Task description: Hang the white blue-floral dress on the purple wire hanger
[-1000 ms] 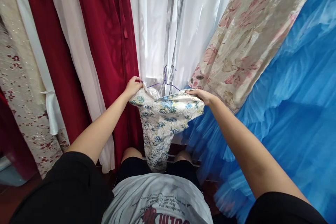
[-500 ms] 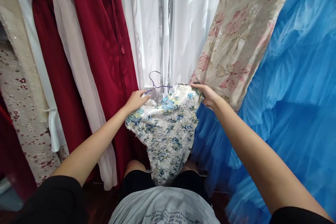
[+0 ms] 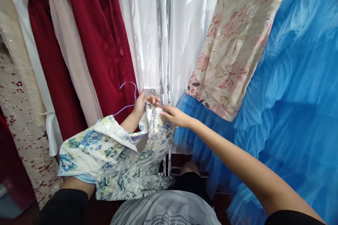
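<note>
A blue-and-white floral garment [image 3: 111,158] lies draped over my left forearm, still on a thin purple wire hanger [image 3: 129,95]. My left hand [image 3: 144,103] is closed on the garment's top edge beside the hanger's hook. My right hand [image 3: 173,116] pinches the same floral cloth just to the right of it. Both hands are in front of a silver metal rack pole [image 3: 162,42], between hanging clothes.
Dark red dresses [image 3: 105,38] and pale sheer ones hang at the left. White curtain-like cloth [image 3: 190,24] hangs behind the pole. A beige dress with pink flowers [image 3: 232,45] and a big blue tulle skirt [image 3: 295,95] fill the right. My knees show below.
The garment has swung left and now hangs over my left forearm. Both hands have come close together at its top, and the hanger hook has moved left and tilted.
</note>
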A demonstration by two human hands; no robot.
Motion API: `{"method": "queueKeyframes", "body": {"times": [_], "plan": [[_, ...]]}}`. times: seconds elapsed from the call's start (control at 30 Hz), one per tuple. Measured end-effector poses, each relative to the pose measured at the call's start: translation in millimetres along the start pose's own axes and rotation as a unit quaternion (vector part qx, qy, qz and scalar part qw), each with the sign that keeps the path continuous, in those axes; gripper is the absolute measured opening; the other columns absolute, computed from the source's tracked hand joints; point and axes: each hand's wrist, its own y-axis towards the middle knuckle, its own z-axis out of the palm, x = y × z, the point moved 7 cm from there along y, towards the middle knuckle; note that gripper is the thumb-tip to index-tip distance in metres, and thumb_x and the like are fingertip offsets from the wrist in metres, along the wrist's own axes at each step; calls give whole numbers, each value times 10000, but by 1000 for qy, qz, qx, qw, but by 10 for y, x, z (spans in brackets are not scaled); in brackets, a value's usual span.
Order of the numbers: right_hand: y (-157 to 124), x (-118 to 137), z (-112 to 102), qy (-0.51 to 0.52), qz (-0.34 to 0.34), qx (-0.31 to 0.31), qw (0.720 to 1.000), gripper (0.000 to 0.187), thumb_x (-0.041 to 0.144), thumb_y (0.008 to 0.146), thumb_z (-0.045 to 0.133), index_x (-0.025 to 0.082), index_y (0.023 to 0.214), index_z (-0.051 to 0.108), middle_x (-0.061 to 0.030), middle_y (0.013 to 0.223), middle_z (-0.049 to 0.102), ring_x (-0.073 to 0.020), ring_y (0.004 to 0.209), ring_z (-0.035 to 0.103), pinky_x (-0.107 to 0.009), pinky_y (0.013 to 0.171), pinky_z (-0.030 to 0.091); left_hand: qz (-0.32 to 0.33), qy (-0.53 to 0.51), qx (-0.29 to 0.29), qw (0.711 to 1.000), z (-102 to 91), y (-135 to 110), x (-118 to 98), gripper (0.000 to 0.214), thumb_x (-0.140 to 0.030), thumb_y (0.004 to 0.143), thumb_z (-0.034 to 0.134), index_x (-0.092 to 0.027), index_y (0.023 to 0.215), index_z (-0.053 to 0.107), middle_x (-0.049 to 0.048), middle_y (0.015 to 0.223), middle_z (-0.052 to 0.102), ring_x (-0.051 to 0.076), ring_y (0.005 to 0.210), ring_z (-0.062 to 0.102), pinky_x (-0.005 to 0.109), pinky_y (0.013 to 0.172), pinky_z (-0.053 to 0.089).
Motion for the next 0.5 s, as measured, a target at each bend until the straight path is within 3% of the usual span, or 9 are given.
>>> {"method": "queueKeyframes", "body": {"times": [0.1, 0.27, 0.33, 0.4, 0.5], "plan": [[-285, -231, -63, 70, 32, -15, 997, 327, 453, 995, 500, 168, 922, 644, -7, 775, 606, -171, 724, 552, -290, 690, 449, -27, -78, 114, 990, 380, -127, -26, 746, -824, 870, 401, -153, 638, 630, 124, 938, 744, 241, 854, 694, 352, 839, 528], [-853, -489, -426, 164, 105, -122, 973, 364, 523, 938, 604, 178, 827, 640, 28, 673, 522, -122, 591, 443, -249, 543, 322, -11, -58, 140, 988, 635, -143, 26, 700, -775, 917, 401, -155, 821, 710, 121, 1075, 763, 252, 1074, 682, 335, 956, 478], [-1021, -607, -553, 191, 132, -168, 958, 365, 526, 904, 652, 180, 788, 648, 39, 616, 506, -108, 534, 407, -243, 503, 291, -13, -41, 155, 987, 753, -98, 80, 582, -691, 937, 486, -165, 986, 731, 115, 1168, 746, 245, 1148, 661, 342, 992, 464], [-1158, -751, -717, 226, 155, -233, 933, 351, 518, 854, 711, 181, 764, 668, 46, 574, 515, -97, 490, 396, -233, 474, 285, -8, -15, 140, 990, 807, -47, 143, 438, -548, 895, 668, -181, 1130, 712, 114, 1232, 725, 252, 1161, 661, 384, 1004, 475], [-1295, -967, -1009, 285, 182, -331, 881, 339, 507, 730, 806, 193, 731, 679, 43, 544, 568, -112, 470, 470, -234, 466, 363, 30, 18, 36, 999, 643, -30, 229, 409, -402, 835, 781, -134, 1133, 699, 140, 1125, 746, 268, 998, 716, 479, 944, 527]]}}
